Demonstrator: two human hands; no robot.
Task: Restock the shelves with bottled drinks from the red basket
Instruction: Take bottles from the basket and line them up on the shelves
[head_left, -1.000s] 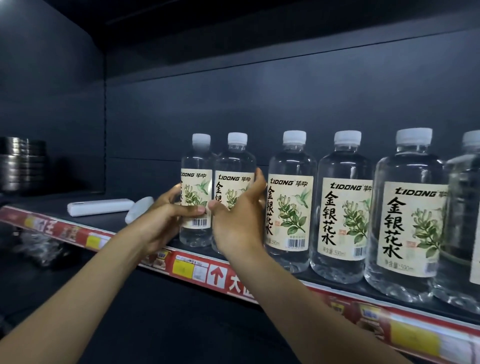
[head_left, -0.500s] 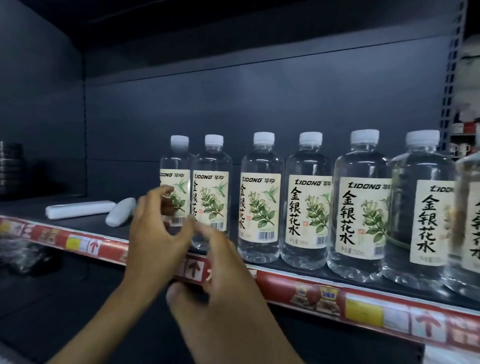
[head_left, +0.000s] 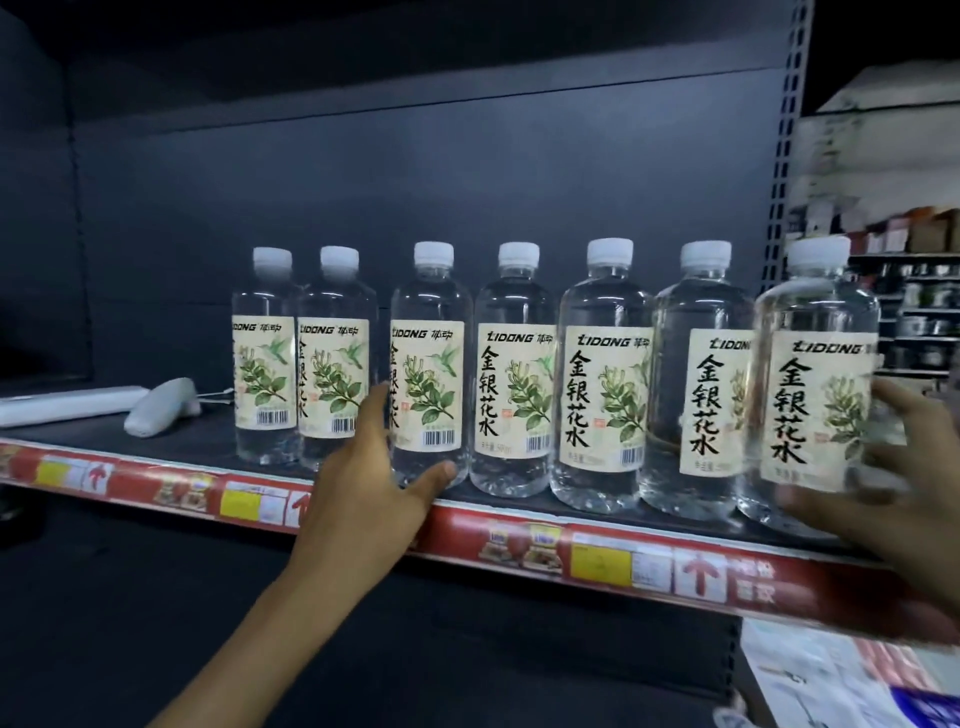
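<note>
Several clear bottles with white caps and cream flower labels stand in a row on the dark shelf (head_left: 182, 449). My left hand (head_left: 371, 488) is open in front of the third bottle from the left (head_left: 428, 322), its fingertips at the bottle's lower left side and its thumb by the base. Blurred at the right edge, my right hand (head_left: 914, 499) wraps around the rightmost bottle (head_left: 815, 332), thumb across the lower front and fingers on the right side. The red basket is out of view.
A white bar (head_left: 67, 400) and a white handheld device (head_left: 161, 408) lie on the shelf left of the bottles. A red price strip (head_left: 519, 540) runs along the shelf's front edge. Another stocked rack (head_left: 924, 312) stands beyond the upright at right.
Both hands have let go of the two leftmost bottles. The view swung right. My left hand moved to the third bottle and my right hand crossed to the rightmost bottle.
</note>
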